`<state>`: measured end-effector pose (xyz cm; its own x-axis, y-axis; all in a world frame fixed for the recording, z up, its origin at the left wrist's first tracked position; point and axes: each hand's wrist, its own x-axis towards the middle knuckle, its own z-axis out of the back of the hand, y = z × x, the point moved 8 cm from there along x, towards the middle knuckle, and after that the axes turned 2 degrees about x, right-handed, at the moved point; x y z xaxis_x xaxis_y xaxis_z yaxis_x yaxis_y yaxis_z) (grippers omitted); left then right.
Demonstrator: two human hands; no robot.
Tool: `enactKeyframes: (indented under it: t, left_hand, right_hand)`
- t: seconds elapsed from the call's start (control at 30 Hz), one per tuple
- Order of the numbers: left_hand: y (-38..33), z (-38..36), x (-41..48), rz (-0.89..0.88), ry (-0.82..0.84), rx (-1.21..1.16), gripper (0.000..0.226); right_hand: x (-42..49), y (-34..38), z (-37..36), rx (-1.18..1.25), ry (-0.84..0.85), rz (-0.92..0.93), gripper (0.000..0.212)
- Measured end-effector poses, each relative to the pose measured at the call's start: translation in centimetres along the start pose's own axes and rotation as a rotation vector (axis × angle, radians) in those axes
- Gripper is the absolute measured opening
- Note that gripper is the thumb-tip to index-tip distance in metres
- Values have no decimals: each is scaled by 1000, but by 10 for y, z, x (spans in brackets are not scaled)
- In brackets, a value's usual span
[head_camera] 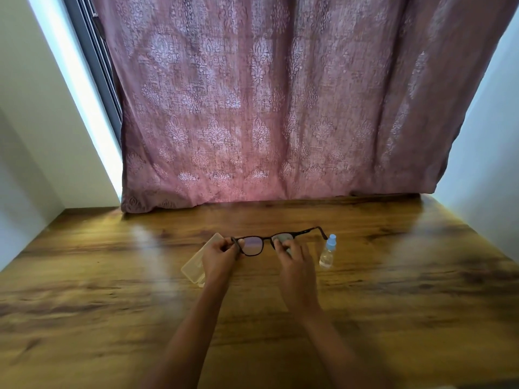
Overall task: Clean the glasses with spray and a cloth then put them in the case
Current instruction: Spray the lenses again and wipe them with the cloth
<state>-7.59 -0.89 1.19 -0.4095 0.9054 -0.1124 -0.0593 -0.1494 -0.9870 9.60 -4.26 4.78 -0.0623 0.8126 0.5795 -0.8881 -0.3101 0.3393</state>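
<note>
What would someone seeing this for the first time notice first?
The big dusty-pink patterned curtain fills the upper half, hanging down to the back edge of the wooden table. At the centre, the left hand grips dark-framed glasses by one end while the right hand pinches a pale cloth over one lens. A small blue-capped spray bottle stands just right of them, and a clear case lies to the left.

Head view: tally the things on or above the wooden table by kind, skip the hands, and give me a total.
glasses: 1
cloth: 1
spray bottle: 1
case: 1
Total: 4
</note>
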Motion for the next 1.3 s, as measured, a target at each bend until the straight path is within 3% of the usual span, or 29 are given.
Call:
enactKeyframes:
  t: [0.3, 0.53, 0.73, 0.9, 1.1, 1.3]
  left_hand:
    - [2, -2, 2, -32, 48, -30, 38]
    - [1, 2, 3, -7, 2, -11, 17]
    - [0, 0, 2, -29, 27, -3, 21]
    - [2, 1, 3, -10, 4, -18, 18]
    - [3, -1, 3, -1, 41, -15, 23]
    - [1, 2, -1, -1, 29, -53, 22]
  right_hand:
    - [8, -13, 3, 37, -32, -99, 54]
    - [-3, -11, 5, 61, -10, -33, 46]
    - [7, -20, -1, 64, -27, -120, 51]
    - [1, -4, 2, 58, -36, 0, 50]
    - [2, -16, -1, 54, -27, -78, 53]
    - [0, 0, 0, 52, -29, 32, 52]
